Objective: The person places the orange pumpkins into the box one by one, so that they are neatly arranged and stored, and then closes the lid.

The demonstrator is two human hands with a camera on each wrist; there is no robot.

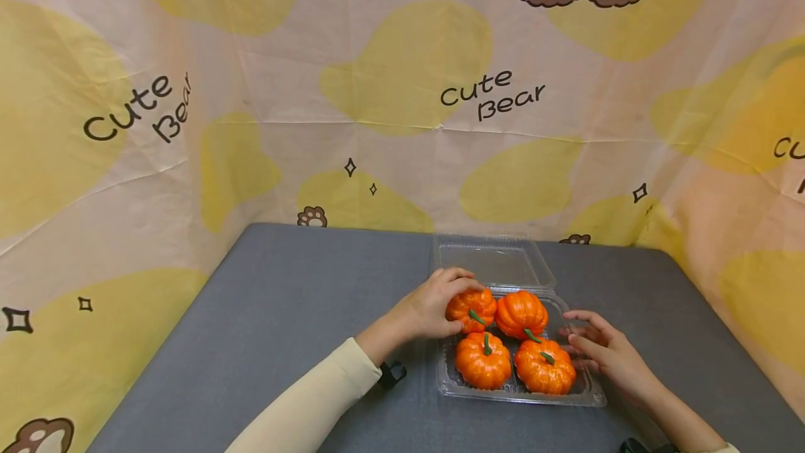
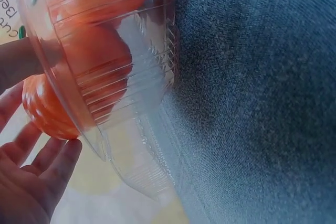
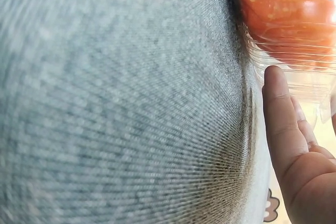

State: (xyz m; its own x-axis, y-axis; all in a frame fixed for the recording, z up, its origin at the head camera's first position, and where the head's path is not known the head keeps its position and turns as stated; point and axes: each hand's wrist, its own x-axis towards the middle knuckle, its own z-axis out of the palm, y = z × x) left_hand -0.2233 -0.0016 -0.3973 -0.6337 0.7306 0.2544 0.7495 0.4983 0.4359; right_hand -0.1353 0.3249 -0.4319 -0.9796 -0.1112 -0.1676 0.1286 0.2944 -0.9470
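Several small orange pumpkins with green stems sit in a clear plastic clamshell box (image 1: 522, 399), seen in the head view. My left hand (image 1: 434, 307) holds the back left pumpkin (image 1: 467, 308), thumb on the near side and fingers over the far side. In the left wrist view, its fingertips touch that pumpkin (image 2: 44, 108) beyond the box wall. Beside it sits the back right pumpkin (image 1: 522, 313); in front are the front left pumpkin (image 1: 483, 362) and front right pumpkin (image 1: 546, 369). My right hand (image 1: 606, 354) rests at the box's right side, fingers extended, fingertips right by the wall.
The box's clear lid (image 1: 493, 264) lies folded back behind it, near the backdrop. A grey cloth (image 1: 314, 313) covers the table. Patterned fabric (image 1: 390, 89) with bears and lettering hangs around the back and sides.
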